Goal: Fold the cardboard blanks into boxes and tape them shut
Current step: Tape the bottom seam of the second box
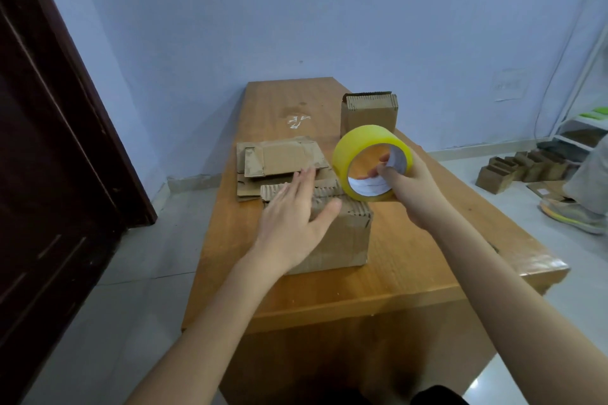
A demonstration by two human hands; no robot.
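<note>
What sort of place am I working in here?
Probably a small, informal packing room rather than a factory: a plain wooden table by a bare painted wall, flat cardboard blanks stacked on it, and finished boxes on the floor.

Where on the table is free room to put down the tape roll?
Bare wood lies right of the near box, toward the table's right edge, and at the near edge. It is crowded on the left: the flat blanks sit close behind the box. The far box stands behind.
</note>
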